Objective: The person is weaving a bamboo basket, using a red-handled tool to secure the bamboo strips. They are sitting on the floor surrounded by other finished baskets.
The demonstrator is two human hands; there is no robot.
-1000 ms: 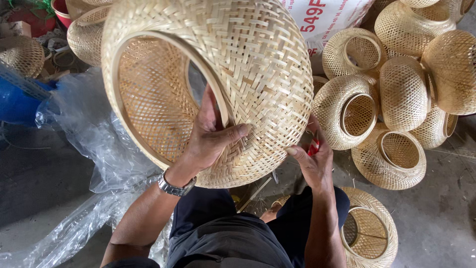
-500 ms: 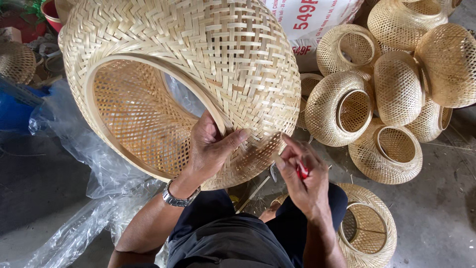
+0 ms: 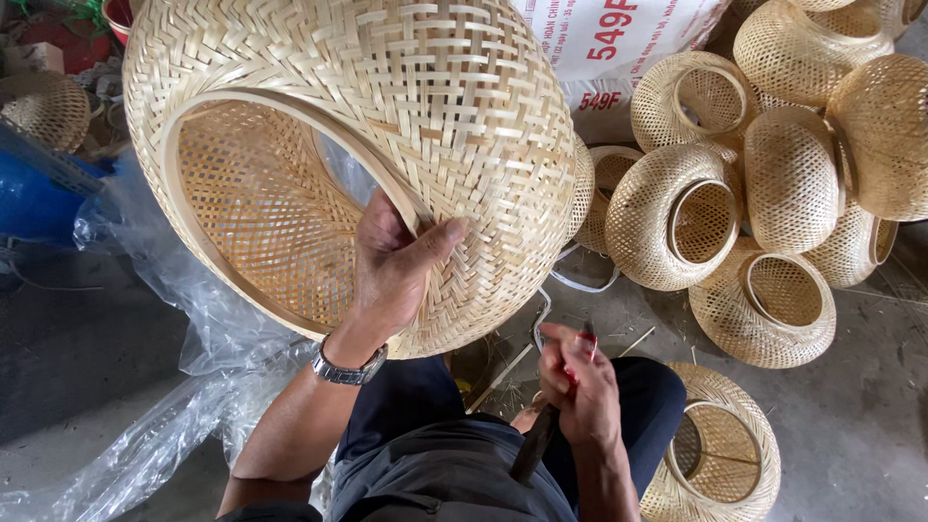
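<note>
A large round woven bamboo lampshade [image 3: 435, 116] is held up in front of me, its open rim facing left and down. My left hand [image 3: 391, 271], with a metal wristwatch, grips the rim, fingers inside and thumb across the outer weave. Below and to the right, my right hand [image 3: 575, 382] is closed on a small tool with a red part and a dark handle [image 3: 534, 447], held over my lap and apart from the shade.
Several smaller woven bamboo shades [image 3: 677, 217] are piled on the concrete floor at the right, one [image 3: 720, 459] beside my right knee. A white printed sack [image 3: 619, 48] stands behind. Clear plastic sheeting [image 3: 164, 319] and a blue container [image 3: 39, 198] lie at the left.
The large shade has moved up and left, turning in my left hand. My right hand has dropped from the shade's lower edge toward my lap with the tool.
</note>
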